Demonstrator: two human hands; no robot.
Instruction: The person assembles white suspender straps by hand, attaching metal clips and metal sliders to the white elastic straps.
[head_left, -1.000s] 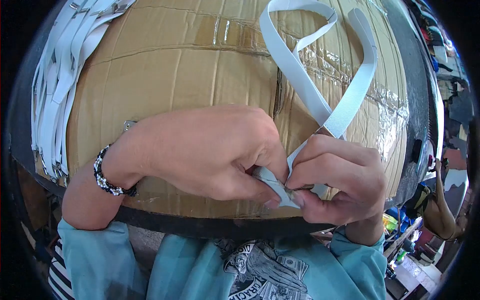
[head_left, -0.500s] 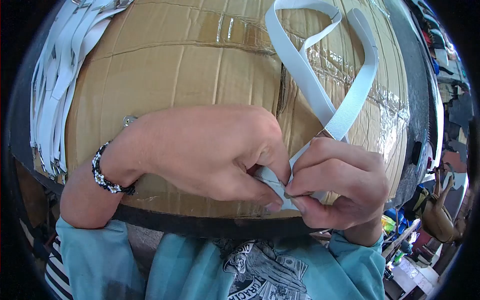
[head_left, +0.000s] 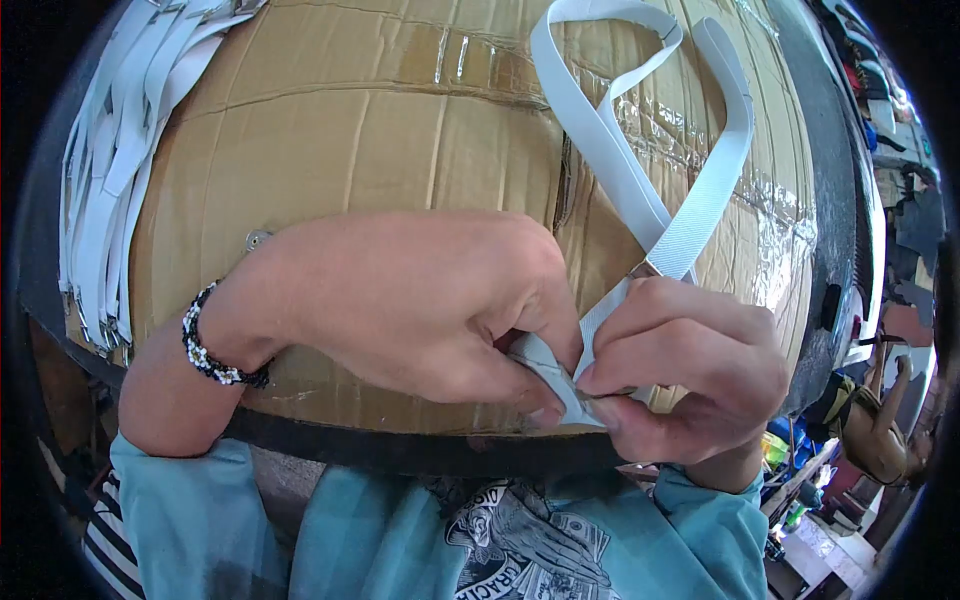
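A white strap (head_left: 705,215) lies looped and crossed over the cardboard, and its near end runs down between my two hands. My left hand (head_left: 420,310), with a beaded bracelet at the wrist, pinches a folded part of this strap between thumb and fingers. Close beside it, my right hand (head_left: 695,370) has thumb and forefinger pressed together on the strap's end. Something small and thin seems to be at those fingertips, too hidden to name. A small metal piece (head_left: 641,269) sits on the strap just above my right hand.
Cardboard (head_left: 330,150) with shiny tape covers the dark-edged table. A bundle of white straps (head_left: 125,150) with metal ends hangs at the left. A small round metal piece (head_left: 257,239) lies behind my left wrist. Another person (head_left: 880,430) and cluttered goods are at the far right.
My right hand has shifted slightly to the right, away from the left fingertips. My left hand stays almost still, and the strap loop barely moves.
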